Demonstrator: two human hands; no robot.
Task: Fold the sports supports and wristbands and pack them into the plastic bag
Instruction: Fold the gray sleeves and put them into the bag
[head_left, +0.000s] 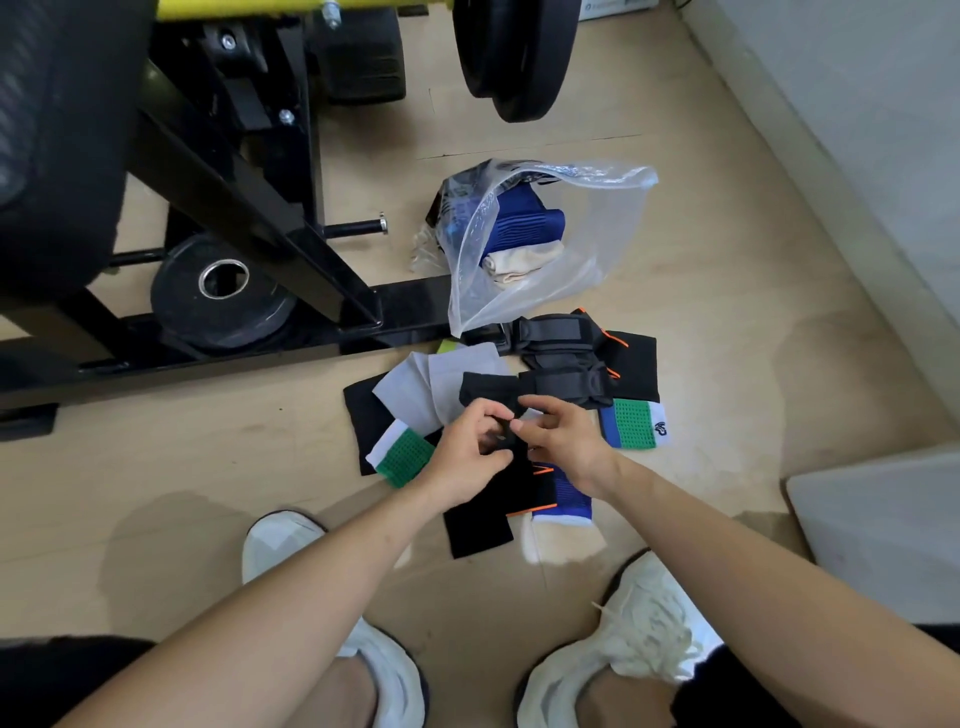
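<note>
The left hand (467, 454) and right hand (569, 441) pinch a black support (508, 448), fingers (531, 403) clamped on its edge, seemingly to fold it, near the plastic bag (615, 218), whose mouth faces them for packing.

Floor (701, 270): pale wood-look boards, evenly lit, soft shadows.
Wall (857, 104): off-white, 2 o'clock, with skirting.
Gym machine frame (249, 208): black steel, 9 to 11 o'clock; yellow bar (234, 8) at 12.
Weight plate (223, 296): black, flat on the frame base, 9 o'clock.
Upright plates (519, 57): black, 12 o'clock.
White panel (883, 525): 4 o'clock.
</note>
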